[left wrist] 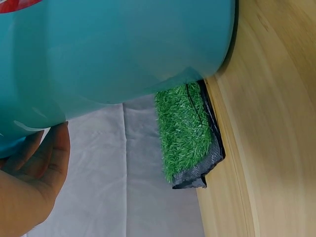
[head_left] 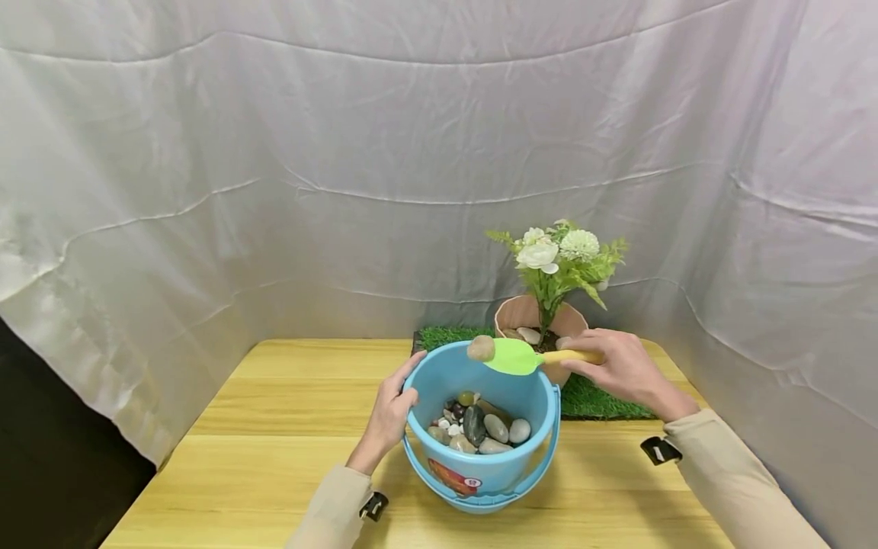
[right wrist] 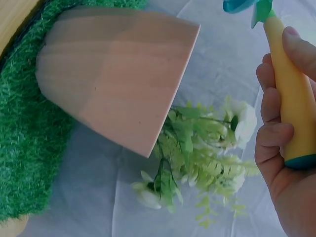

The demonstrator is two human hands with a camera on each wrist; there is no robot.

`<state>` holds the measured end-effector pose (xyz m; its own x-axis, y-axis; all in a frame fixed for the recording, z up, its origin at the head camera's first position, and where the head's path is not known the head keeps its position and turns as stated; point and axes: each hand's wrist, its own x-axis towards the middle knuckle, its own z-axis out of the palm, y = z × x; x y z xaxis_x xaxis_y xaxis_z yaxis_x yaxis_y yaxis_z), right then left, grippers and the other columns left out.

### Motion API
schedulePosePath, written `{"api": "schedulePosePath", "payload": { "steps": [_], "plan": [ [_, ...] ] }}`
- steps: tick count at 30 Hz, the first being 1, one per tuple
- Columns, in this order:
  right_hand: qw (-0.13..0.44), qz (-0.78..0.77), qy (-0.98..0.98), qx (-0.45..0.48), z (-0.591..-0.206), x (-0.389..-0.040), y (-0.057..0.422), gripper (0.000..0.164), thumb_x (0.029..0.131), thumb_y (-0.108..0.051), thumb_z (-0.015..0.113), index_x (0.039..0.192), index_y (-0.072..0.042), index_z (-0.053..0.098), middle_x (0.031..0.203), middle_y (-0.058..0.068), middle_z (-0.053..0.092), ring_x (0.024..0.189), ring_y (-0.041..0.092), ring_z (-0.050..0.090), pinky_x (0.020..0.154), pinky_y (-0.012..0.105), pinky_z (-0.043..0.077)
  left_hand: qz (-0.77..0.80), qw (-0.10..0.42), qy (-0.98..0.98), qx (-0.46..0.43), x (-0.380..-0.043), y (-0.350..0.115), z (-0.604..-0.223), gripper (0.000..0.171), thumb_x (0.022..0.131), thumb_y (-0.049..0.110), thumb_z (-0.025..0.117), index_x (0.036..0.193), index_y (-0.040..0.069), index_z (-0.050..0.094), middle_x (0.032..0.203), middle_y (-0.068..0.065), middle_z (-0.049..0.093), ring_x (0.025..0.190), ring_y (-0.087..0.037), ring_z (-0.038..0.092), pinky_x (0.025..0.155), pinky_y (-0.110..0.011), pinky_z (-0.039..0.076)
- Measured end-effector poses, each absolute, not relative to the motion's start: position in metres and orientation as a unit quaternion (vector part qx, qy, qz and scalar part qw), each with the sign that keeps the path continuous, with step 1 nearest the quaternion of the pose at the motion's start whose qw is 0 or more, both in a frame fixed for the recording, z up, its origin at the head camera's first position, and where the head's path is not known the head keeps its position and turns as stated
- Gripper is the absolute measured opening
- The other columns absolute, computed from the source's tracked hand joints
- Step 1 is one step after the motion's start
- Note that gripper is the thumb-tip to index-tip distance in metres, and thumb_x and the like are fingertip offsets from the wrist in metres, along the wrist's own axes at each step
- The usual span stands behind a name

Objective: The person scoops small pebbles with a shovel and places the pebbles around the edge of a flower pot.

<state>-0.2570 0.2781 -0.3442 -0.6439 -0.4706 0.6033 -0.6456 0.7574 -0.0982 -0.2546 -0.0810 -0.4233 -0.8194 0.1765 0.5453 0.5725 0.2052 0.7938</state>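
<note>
A light blue bucket (head_left: 511, 471) with several mixed stones (head_left: 473, 423) inside stands on the wooden table. At its left side my left hand (head_left: 387, 415) grips the rim, thumb and fingers on either side of the wall; in the left wrist view the fingers (left wrist: 57, 153) show against the bucket. My right hand (head_left: 627, 370) holds a small trowel by its yellow handle (right wrist: 291, 89). The trowel's lime green blade (head_left: 513, 358) is over the far part of the bucket's opening. A brownish stone (head_left: 482, 348) lies at the blade's tip.
Behind the bucket a pale pink flowerpot (head_left: 517, 311) holds white flowers (head_left: 538, 253) with green leaves and some stones. It stands on an artificial grass mat (head_left: 597, 400). Grey cloth (head_left: 384, 152) hangs around the wooden table (head_left: 274, 465). The bucket's blue handle hangs down in front.
</note>
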Motion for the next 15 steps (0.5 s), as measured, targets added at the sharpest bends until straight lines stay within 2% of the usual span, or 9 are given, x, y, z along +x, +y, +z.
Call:
{"api": "schedulePosePath", "payload": {
  "steps": [5,15],
  "plan": [
    [0.291,0.155,-0.902,0.281,-0.341,-0.255,0.288,0.023,0.077,-0.034,0.069,0.097,-0.023,0.071,0.081,-0.014,0.059,0.062,0.003,0.047,0.057,0.030,0.038,-0.576,0.173,-0.757,-0.254,-0.254,-0.081,-0.422,0.065,0.071,0.003,0.038,0.135,0.011,0.044,0.130,-0.007,0.049,0.111,-0.023,0.050,0.084,-0.041,0.042],
    [0.312,0.126,-0.912,0.232,-0.338,-0.259,0.313,0.024,0.074,-0.034,0.071,0.092,-0.018,0.073,0.073,-0.011,0.057,0.056,0.005,0.043,0.052,0.029,0.035,-0.575,0.174,-0.758,-0.252,-0.254,-0.080,-0.422,0.064,0.071,0.003,0.038,0.134,0.016,0.045,0.131,-0.005,0.048,0.113,-0.020,0.049,0.086,-0.043,0.041]
  ]
}}
